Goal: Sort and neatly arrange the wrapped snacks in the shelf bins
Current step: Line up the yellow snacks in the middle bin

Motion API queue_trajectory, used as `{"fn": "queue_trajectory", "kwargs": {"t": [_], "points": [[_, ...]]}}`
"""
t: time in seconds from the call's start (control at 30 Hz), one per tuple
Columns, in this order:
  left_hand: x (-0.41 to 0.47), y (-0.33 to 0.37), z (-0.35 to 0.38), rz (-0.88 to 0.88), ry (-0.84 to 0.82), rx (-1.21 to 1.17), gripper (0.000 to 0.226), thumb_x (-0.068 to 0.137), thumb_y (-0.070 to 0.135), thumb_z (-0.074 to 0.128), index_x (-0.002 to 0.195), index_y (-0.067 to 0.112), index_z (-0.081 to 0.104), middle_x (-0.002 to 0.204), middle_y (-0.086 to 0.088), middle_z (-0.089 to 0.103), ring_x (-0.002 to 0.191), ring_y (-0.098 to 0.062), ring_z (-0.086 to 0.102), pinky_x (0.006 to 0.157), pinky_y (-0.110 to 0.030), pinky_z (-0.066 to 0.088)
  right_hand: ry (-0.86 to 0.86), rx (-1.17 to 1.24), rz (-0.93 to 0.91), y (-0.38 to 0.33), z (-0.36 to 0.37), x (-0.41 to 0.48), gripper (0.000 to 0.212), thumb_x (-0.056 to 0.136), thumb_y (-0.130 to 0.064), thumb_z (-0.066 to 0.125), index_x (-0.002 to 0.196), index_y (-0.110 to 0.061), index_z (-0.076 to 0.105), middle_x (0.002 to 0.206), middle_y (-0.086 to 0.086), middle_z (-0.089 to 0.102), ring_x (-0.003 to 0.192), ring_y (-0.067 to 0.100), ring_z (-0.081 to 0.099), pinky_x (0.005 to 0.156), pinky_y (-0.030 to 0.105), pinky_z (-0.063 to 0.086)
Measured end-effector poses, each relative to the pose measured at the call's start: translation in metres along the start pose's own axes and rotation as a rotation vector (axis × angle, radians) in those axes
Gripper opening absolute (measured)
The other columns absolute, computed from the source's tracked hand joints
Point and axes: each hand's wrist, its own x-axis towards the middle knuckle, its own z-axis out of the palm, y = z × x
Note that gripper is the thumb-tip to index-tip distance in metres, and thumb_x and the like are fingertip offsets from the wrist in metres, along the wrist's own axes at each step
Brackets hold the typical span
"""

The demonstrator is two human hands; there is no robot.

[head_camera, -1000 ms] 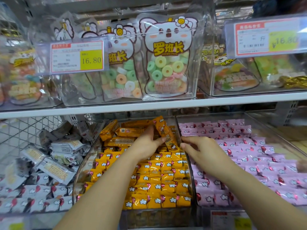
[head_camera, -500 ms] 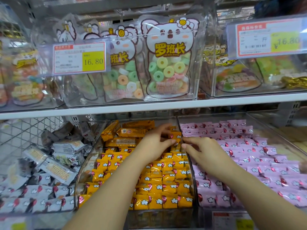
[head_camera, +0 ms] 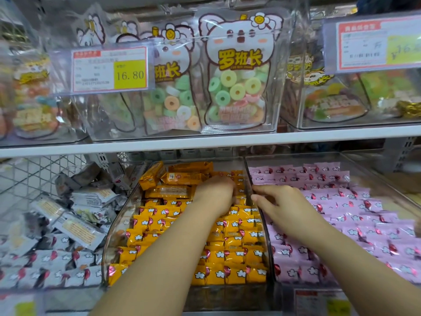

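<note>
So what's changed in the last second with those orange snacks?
The left hand has lowered the raised orange packs down into the orange bin and now tucks its fingers among them. The right hand stayed by the dividing wall, on the pink packs.

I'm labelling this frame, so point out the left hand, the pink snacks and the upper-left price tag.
left hand (head_camera: 214,196): head view, back of the hand.
pink snacks (head_camera: 341,202): head view, a middle wrapper.
upper-left price tag (head_camera: 129,74): head view, yellow price patch.
</note>
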Motion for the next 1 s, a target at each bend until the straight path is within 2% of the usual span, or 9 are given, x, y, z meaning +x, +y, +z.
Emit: {"fn": "queue_trajectory", "kwargs": {"t": [0.17,0.23,0.4,0.57,0.63,0.73,0.8,0.9,1.0], "points": [[0.003,-0.001,0.007,-0.008,-0.031,-0.042,0.019,0.094,0.021,0.056,0.111,0.019,0.065,0.092,0.003,0.062,0.084,-0.017,0.058,0.074,-0.029,0.049,-0.001,-0.004,0.001,0.0,0.0,-0.001,0.037,0.094,-0.034,0.05,0.129,-0.023,0.056,0.122,-0.004,0.063,0.107,0.009,0.058,0.092,0.027,0.045],[0.007,0.001,0.008,-0.039,-0.014,-0.056,0.019,0.095,0.019,0.054,0.11,0.02,0.065,0.092,0.004,0.061,0.083,-0.017,0.055,0.073,-0.027,0.046,-0.003,-0.006,0.006,-0.001,0.0,0.0,0.038,0.094,-0.034,0.05,0.13,-0.023,0.055,0.124,-0.004,0.062,0.11,0.01,0.057,0.094,0.027,0.044],[0.011,0.005,0.007,-0.081,-0.014,-0.029,0.022,0.092,0.023,0.059,0.113,0.018,0.063,0.121,-0.004,0.054,0.106,-0.025,0.056,0.083,-0.032,0.048,-0.006,-0.008,0.008,0.0,0.0,0.0,0.039,0.094,-0.035,0.05,0.131,-0.023,0.054,0.126,-0.004,0.061,0.112,0.01,0.056,0.096,0.028,0.044],[-0.002,0.0,0.004,0.014,-0.034,-0.141,0.032,0.096,0.029,0.051,0.126,0.019,0.058,0.125,-0.006,0.058,0.11,-0.023,0.055,0.088,-0.029,0.044,-0.009,0.0,0.01,0.0,-0.001,-0.001,0.039,0.094,-0.035,0.05,0.13,-0.023,0.054,0.125,-0.004,0.061,0.11,0.009,0.057,0.095,0.027,0.045],[-0.01,-0.007,0.0,0.084,-0.084,-0.233,0.04,0.098,0.033,0.044,0.137,0.021,0.047,0.136,-0.005,0.052,0.121,-0.021,0.049,0.096,-0.029,0.041,-0.007,0.008,0.01,0.0,-0.001,-0.001,0.038,0.094,-0.035,0.05,0.13,-0.023,0.055,0.121,-0.003,0.064,0.101,0.007,0.058,0.088,0.024,0.046],[-0.023,-0.012,0.001,0.156,-0.229,-0.26,0.053,0.1,0.039,0.037,0.149,0.023,0.023,0.153,-0.002,0.03,0.139,-0.021,0.03,0.111,-0.032,0.029,-0.015,0.029,0.004,0.0,-0.002,0.0,0.037,0.094,-0.033,0.051,0.129,-0.024,0.056,0.111,0.001,0.068,0.078,0.001,0.051,0.076,0.022,0.044],[-0.026,-0.013,0.007,0.188,-0.264,-0.185,0.053,0.101,0.039,0.033,0.149,0.023,0.02,0.154,-0.002,0.027,0.141,-0.022,0.026,0.114,-0.035,0.026,-0.019,0.03,0.006,0.0,-0.003,0.0,0.037,0.094,-0.033,0.052,0.129,-0.024,0.056,0.115,0.001,0.066,0.085,0.005,0.054,0.081,0.024,0.046],[-0.019,-0.01,0.014,0.174,-0.254,-0.102,0.045,0.101,0.033,0.036,0.144,0.022,0.032,0.146,-0.005,0.04,0.133,-0.025,0.039,0.107,-0.042,0.036,-0.009,0.003,0.011,-0.001,-0.002,0.001,0.037,0.094,-0.033,0.051,0.129,-0.024,0.056,0.126,-0.004,0.061,0.111,0.01,0.057,0.097,0.03,0.045],[-0.008,-0.003,0.022,0.104,-0.189,0.009,0.04,0.099,0.03,0.041,0.138,0.022,0.042,0.138,-0.005,0.047,0.124,-0.026,0.046,0.099,-0.042,0.043,-0.005,-0.015,0.018,-0.002,0.0,0.002,0.037,0.094,-0.033,0.052,0.13,-0.024,0.055,0.129,-0.005,0.059,0.117,0.011,0.054,0.101,0.03,0.042]]}}
